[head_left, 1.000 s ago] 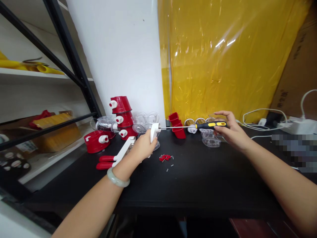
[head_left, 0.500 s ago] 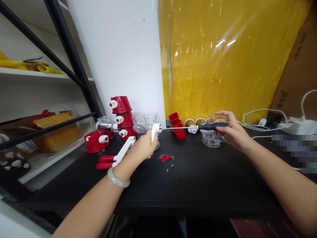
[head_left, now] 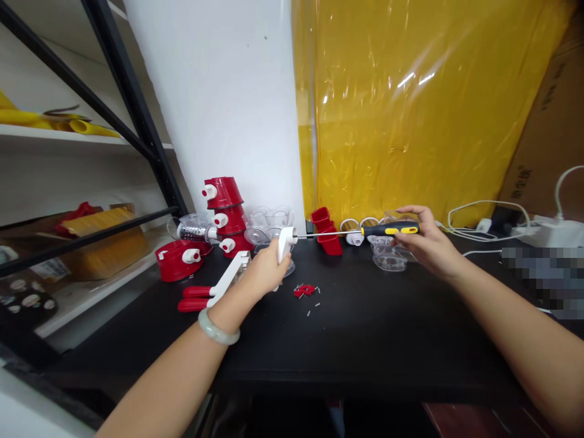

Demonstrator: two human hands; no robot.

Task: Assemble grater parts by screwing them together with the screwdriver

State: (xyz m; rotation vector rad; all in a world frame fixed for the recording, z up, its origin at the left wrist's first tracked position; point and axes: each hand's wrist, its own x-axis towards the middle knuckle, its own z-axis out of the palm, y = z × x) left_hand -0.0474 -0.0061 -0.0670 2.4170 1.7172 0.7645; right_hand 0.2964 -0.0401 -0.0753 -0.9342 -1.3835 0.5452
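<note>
My left hand (head_left: 268,267) is closed around a white plastic crank arm (head_left: 285,241), its round socket facing right. Into that socket runs the thin metal shaft of a screwdriver (head_left: 385,229), lying nearly level. At the black and yellow handle, my right hand (head_left: 424,234) has its thumb and fingers loosely around the grip, some fingers raised. Below the crank arm, small red pieces (head_left: 305,291) and several loose screws (head_left: 318,304) lie on the black table (head_left: 365,340). By my left forearm are white crank handles with red grips (head_left: 196,298).
Red grater housings (head_left: 223,191) are stacked at the back left, beside clear plastic parts (head_left: 274,219). Red chutes (head_left: 326,231), grater drums (head_left: 351,226) and clear cups (head_left: 390,258) stand along the back. White cables (head_left: 474,210) lie right; a shelf rack (head_left: 132,103) borders the left.
The screwdriver handle has turned about its length, so its yellow patches now face me, and its end sits slightly higher. My left hand and the crank arm stay almost still.
</note>
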